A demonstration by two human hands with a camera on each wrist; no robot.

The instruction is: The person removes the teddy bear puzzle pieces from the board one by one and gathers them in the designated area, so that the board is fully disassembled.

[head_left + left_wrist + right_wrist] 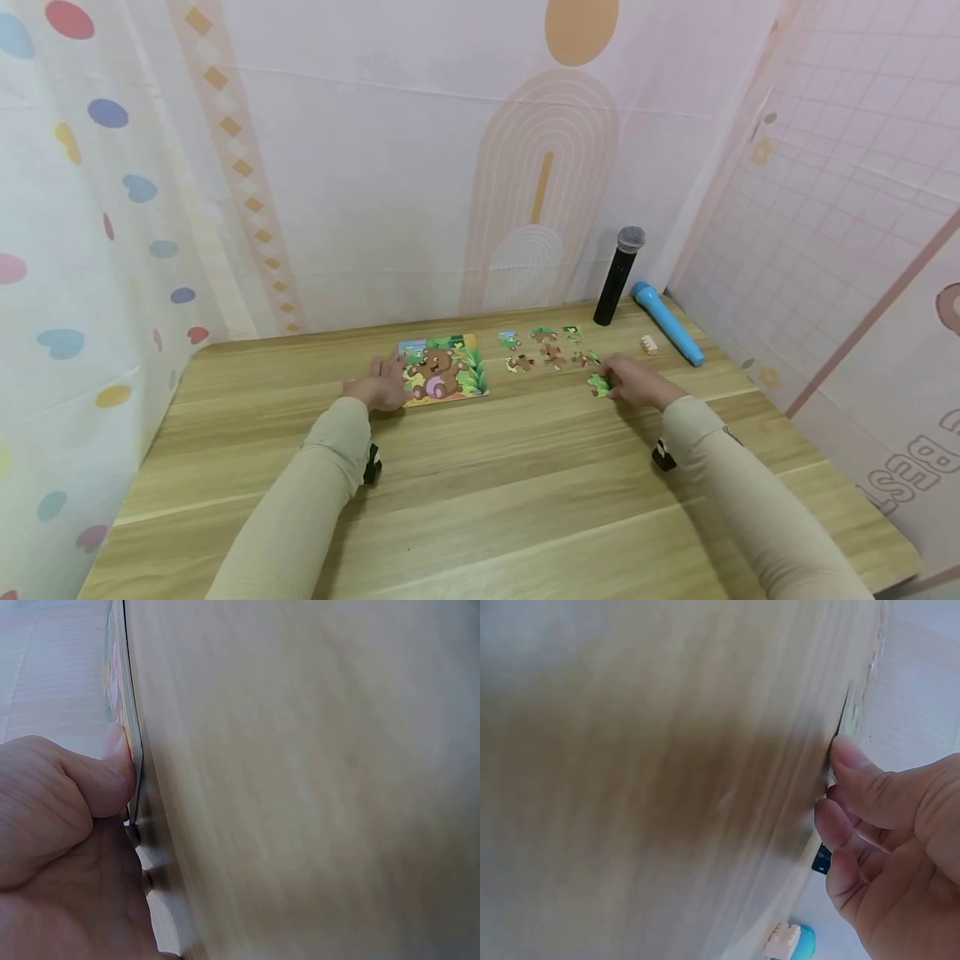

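Note:
A bear jigsaw puzzle [438, 367] lies flat on the table. My left hand [381, 385] is at its left end; in the left wrist view the thumb [112, 776] rests on the puzzle by its near corner, while the other fingers are mostly hidden beside it. Between thumb and fingers, my right hand [636, 383] pinches a green puzzle piece [597, 384], seen edge-on in the right wrist view. Just left of that hand are several loose pieces in two rows, including a brown bear piece [552, 354] and a piece with green leaves [585, 358].
Behind the right hand, a black microphone [617, 279] stands upright near the curtain. A blue microphone [670, 323] lies toward the right table edge, with a small pale toothed block [648, 344] beside it. Patterned curtains [375, 167] hang along the table's back and sides.

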